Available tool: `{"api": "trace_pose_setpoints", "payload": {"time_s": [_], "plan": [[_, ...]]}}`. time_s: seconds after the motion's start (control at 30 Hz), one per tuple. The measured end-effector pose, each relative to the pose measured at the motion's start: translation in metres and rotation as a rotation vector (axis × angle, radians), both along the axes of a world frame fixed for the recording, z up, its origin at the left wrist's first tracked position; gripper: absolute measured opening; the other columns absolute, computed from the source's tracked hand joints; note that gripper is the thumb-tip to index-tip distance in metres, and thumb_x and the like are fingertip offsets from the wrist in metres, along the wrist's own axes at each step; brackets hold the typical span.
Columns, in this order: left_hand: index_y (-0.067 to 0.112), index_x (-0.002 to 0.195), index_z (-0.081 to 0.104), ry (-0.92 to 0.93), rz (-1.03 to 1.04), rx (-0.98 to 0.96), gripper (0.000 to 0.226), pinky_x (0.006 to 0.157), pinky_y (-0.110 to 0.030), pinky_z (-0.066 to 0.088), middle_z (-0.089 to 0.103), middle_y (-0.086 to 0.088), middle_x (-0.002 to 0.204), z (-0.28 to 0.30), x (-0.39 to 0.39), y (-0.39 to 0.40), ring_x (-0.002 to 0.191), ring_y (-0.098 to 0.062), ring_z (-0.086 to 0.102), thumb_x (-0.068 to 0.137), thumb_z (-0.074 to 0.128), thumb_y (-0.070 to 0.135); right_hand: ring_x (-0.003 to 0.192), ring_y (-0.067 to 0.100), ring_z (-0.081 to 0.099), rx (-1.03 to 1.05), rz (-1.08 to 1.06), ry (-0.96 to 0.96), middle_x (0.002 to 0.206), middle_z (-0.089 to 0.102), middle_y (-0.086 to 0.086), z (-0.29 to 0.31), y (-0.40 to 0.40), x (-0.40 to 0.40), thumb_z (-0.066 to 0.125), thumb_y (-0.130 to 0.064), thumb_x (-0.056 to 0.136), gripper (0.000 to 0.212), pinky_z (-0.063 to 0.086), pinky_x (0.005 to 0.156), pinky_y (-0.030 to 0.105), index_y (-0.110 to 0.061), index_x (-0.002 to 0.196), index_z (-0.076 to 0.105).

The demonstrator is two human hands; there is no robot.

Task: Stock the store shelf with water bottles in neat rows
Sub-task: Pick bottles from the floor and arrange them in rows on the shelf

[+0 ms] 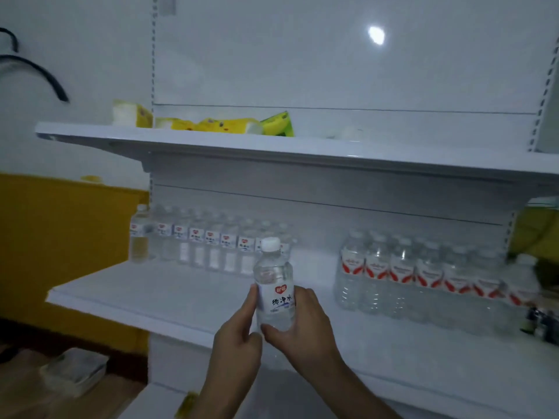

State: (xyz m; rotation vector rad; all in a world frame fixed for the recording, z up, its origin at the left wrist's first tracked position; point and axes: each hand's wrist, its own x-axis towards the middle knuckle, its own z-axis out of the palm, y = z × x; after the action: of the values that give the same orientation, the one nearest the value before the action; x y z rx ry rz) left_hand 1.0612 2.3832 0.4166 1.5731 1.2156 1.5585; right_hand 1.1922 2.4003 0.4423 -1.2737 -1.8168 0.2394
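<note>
Water bottle (274,293) upright, base hidden, gripped by left hand (239,334) and right hand (302,323); shelved bottles (211,246) blurred

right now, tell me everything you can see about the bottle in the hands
The held bottle is small, clear plastic, full of water, with a white screw cap on and a white label bearing a red heart mark and dark characters. It stands upright in front of the middle shelf, gripped low by the left hand and the right hand.
</note>
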Motion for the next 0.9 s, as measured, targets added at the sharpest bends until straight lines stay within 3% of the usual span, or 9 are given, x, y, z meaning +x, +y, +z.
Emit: {"api": "trace_pose_setpoints", "payload": {"time_s": [0.13,0.2,0.3,0.4,0.53,0.67,0.9], "plan": [[0.040,0.137,0.040,0.031,-0.107,0.025,0.084,0.073,-0.020,0.044,0.060,0.046,0.088,0.002,0.037,0.007,0.073,0.008,0.051,0.077,0.041,-0.020,0.093,0.004,0.054,0.010,-0.076,0.024,0.102,0.047,-0.014,0.000,-0.005,0.043,0.076,-0.043,0.069,0.052,0.040,0.070,0.013,-0.033,0.113,0.049],[0.039,0.136,0.040,0.023,-0.147,0.025,0.083,0.081,-0.025,0.050,0.060,0.040,0.105,0.002,0.048,0.010,0.086,0.013,0.057,0.077,0.044,-0.019,0.091,0.002,0.054,0.018,-0.090,0.036,0.100,0.048,-0.016,-0.001,-0.006,0.056,0.076,-0.044,0.068,0.051,0.042,0.071,0.013,-0.033,0.111,0.050],[0.030,0.142,0.038,0.012,-0.198,0.020,0.079,0.093,-0.007,0.039,0.051,0.030,0.127,0.002,0.052,0.013,0.113,0.020,0.047,0.080,0.050,-0.017,0.092,0.004,0.055,-0.006,-0.104,0.036,0.102,0.050,-0.014,-0.002,-0.004,0.063,0.077,-0.044,0.068,0.052,0.045,0.075,0.017,-0.032,0.111,0.050],[0.030,0.144,0.034,0.048,-0.207,0.003,0.076,0.096,-0.002,0.032,0.046,0.024,0.136,0.005,0.043,0.012,0.126,0.012,0.040,0.083,0.053,-0.012,0.091,0.004,0.056,-0.007,-0.086,0.034,0.101,0.051,-0.014,-0.002,0.000,0.059,0.078,-0.043,0.067,0.052,0.044,0.072,0.014,-0.033,0.110,0.050],[0.032,0.145,0.030,0.097,-0.156,0.030,0.076,0.100,-0.005,0.032,0.042,0.021,0.141,0.018,0.009,0.010,0.125,0.016,0.038,0.084,0.058,-0.005,0.092,-0.001,0.055,-0.023,-0.006,0.070,0.101,0.052,-0.016,0.007,0.014,0.028,0.080,-0.043,0.067,0.052,0.044,0.071,0.013,-0.037,0.108,0.048],[0.040,0.142,0.025,0.161,-0.084,0.060,0.077,0.099,-0.003,0.029,0.035,0.031,0.139,0.032,-0.047,0.010,0.124,0.023,0.032,0.085,0.063,0.004,0.095,0.000,0.058,-0.070,0.107,0.146,0.104,0.058,-0.017,0.012,0.036,-0.027,0.079,-0.046,0.060,0.058,0.053,0.077,0.026,-0.037,0.110,0.052],[0.052,0.136,0.021,0.256,0.056,0.015,0.086,0.102,-0.006,0.030,0.030,0.036,0.142,0.029,-0.150,0.013,0.131,0.017,0.028,0.080,0.071,0.009,0.091,-0.001,0.060,-0.145,0.282,0.164,0.103,0.061,-0.015,0.012,0.063,-0.128,0.082,-0.038,0.061,0.053,0.052,0.075,0.024,-0.034,0.106,0.055]]}}
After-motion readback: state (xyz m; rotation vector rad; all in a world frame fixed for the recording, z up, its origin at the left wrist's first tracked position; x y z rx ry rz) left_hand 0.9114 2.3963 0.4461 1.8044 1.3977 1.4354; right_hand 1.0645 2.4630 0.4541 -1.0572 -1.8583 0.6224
